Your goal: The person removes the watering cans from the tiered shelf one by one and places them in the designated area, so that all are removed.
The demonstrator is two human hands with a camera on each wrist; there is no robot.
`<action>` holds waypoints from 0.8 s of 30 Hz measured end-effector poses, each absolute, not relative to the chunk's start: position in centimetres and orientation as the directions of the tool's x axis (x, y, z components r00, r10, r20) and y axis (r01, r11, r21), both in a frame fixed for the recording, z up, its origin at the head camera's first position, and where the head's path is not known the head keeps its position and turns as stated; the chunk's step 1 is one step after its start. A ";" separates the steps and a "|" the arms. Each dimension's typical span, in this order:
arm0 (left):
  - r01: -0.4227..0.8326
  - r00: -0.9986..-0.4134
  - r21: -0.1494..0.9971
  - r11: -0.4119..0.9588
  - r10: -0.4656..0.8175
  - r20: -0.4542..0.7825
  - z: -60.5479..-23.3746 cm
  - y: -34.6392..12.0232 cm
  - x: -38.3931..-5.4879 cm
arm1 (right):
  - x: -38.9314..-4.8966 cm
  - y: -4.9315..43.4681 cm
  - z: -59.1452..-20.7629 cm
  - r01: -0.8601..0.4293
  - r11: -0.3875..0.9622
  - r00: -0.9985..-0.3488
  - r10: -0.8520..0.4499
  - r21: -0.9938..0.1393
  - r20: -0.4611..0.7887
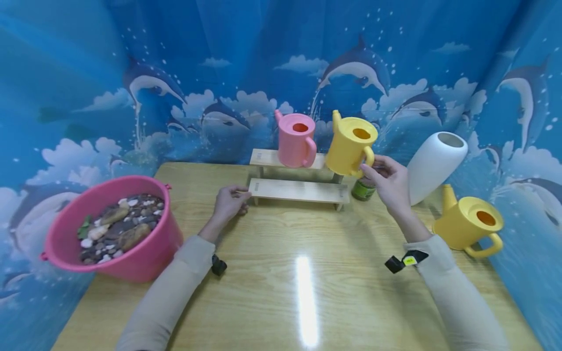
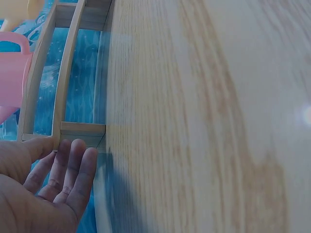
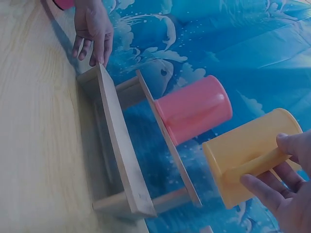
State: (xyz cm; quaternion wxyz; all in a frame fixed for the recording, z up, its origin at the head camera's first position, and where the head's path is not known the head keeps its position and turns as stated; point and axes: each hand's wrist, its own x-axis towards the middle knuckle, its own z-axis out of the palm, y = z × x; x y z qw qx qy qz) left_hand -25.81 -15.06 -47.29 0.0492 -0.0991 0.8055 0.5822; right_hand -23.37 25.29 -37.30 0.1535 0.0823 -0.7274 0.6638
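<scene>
My right hand (image 1: 391, 180) grips the handle of a yellow watering can (image 1: 349, 146), thumb on one side and fingers on the other. In the right wrist view the can is tilted near the right end of the two-step wooden shelf (image 3: 119, 136). A pink watering can (image 1: 295, 139) stands on the upper step, left of the yellow one. With thumb and fingers, my left hand (image 1: 229, 201) pinches the left end of the lower step (image 1: 298, 190); the left wrist view shows the thumb against that board's end (image 2: 62, 107).
A pink bucket (image 1: 151, 253) of stones stands at the left. Toward the right are a small green pot (image 1: 363, 190), a white vase (image 1: 432, 165) and a second yellow watering can (image 1: 461, 226). A dolphin-print curtain (image 1: 263, 58) hangs behind the wooden table (image 1: 263, 282).
</scene>
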 end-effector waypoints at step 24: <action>-0.221 -0.975 0.932 0.286 -0.089 -0.203 -47.2 -15.1 -25.6 | -7.7 37.6 -43.6 -0.253 -0.037 -0.942 0.237 -0.967 0.238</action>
